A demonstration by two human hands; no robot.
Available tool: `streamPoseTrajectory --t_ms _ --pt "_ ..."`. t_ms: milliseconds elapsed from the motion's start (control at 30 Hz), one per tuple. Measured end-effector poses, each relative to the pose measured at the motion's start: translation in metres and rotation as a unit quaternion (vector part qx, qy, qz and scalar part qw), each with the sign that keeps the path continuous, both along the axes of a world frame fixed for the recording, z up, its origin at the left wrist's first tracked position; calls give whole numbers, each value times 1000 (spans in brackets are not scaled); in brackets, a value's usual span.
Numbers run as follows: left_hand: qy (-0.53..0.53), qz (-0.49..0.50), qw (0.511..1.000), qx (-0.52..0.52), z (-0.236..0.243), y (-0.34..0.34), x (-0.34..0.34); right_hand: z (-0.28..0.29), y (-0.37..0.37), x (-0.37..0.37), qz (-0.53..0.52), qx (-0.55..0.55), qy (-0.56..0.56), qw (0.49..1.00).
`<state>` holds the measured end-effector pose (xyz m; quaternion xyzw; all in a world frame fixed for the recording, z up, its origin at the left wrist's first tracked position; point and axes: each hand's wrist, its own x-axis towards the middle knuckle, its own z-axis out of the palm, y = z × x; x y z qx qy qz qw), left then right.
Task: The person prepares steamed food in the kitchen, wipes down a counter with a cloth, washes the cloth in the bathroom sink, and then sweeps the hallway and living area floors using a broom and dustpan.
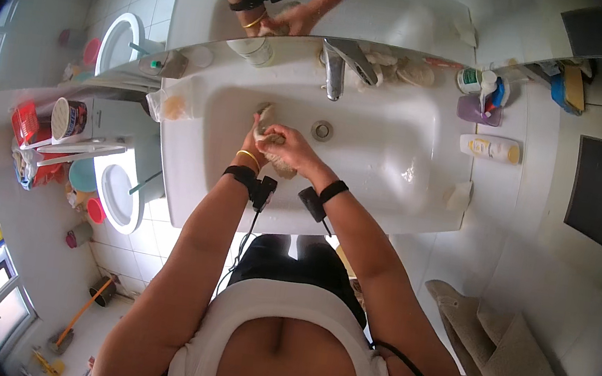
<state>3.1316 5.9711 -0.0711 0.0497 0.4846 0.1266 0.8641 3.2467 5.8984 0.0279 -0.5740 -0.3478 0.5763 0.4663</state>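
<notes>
A crumpled beige cloth (284,168) is bunched between my two hands over the left part of a white sink (183,146). My left hand (252,140) grips it from the left, and one end sticks up past the fingers. From the right, my right hand (297,151) closes on the same cloth, its fingers pressed against the left hand. To the right of the hands is the round metal drain (321,131). The chrome faucet (334,74) stands behind it at the sink's back edge. Folds of the cloth hide parts of the fingers.
A white bottle (490,147) lies right of the sink, below a purple container (478,110). A clear cup (256,52) stands at the back left. Left of the sink is a toilet (119,198). A mirror behind the sink reflects my arms. Beige fabric (520,369) hangs at lower right.
</notes>
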Motion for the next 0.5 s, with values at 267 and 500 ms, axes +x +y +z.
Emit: streamPoseTrajectory --t_ms 267,500 --pt "-8 -75 994 76 70 -28 49 -74 -21 62 -247 -60 -363 896" --pt "210 -70 963 155 55 -8 -12 -77 -70 83 -255 -185 -604 732"
